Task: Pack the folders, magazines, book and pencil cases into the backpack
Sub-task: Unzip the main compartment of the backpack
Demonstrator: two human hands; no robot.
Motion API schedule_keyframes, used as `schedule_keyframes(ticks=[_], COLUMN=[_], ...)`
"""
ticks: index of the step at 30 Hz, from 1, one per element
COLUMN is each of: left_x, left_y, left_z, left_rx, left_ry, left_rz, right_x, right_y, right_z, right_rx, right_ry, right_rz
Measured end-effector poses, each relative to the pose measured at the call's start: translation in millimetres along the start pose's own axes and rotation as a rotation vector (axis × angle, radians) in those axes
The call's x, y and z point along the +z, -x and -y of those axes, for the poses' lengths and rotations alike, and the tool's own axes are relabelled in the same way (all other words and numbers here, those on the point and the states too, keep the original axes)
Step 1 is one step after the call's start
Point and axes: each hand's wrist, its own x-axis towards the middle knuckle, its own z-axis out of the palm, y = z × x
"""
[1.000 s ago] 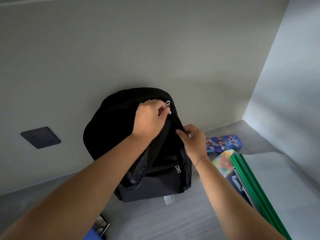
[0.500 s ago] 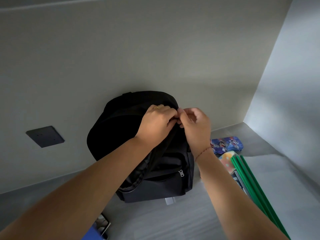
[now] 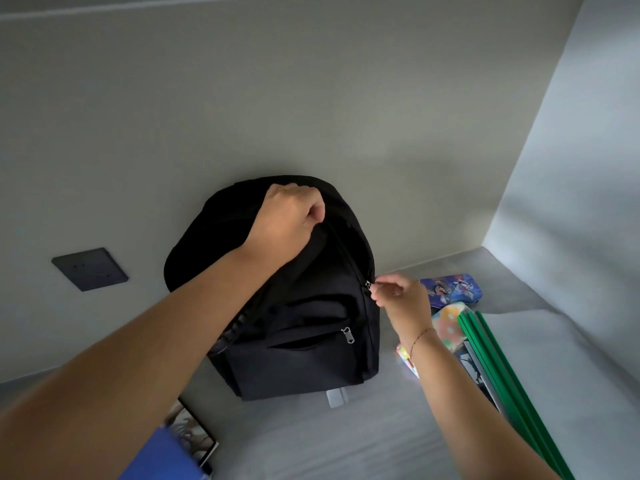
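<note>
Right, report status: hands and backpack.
Left hand grips backpack top. Right hand pinches zipper pull at its side. Blue pencil case, green folders lie beside it, unpacked.

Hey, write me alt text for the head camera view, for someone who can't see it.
A person's left hand grips the top of a black backpack standing on a grey table, while the right hand pinches its zipper pull at the side. To the right lie a blue pencil case, a flowered case and green folders.
</note>
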Motion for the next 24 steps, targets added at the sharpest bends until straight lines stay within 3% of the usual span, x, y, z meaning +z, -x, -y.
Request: schedule_keyframes(ticks=[5, 9, 14, 20, 24], left_x=[7, 3, -12, -29, -43], left_y=[11, 19, 34, 38, 31], left_z=[0, 14, 45, 59, 54], left_rx=[0.015, 0.004, -0.08, -0.109, -0.207], left_ry=[-0.039, -0.196, -0.284, -0.122, -0.179], left_rz=[0.036, 0.171, 0.293, 0.053, 0.023], right_x=[1, 1, 16, 27, 24], right_y=[-1, 10, 43, 40, 26], right_z=[-16, -25, -65, -88, -79], right_rx=[0.046, 0.095, 0.23, 0.154, 0.121], right_ry=[-0.031, -0.068, -0.023, 0.154, 0.173], right_rz=[-0.039, -0.083, -0.019, -0.047, -0.037])
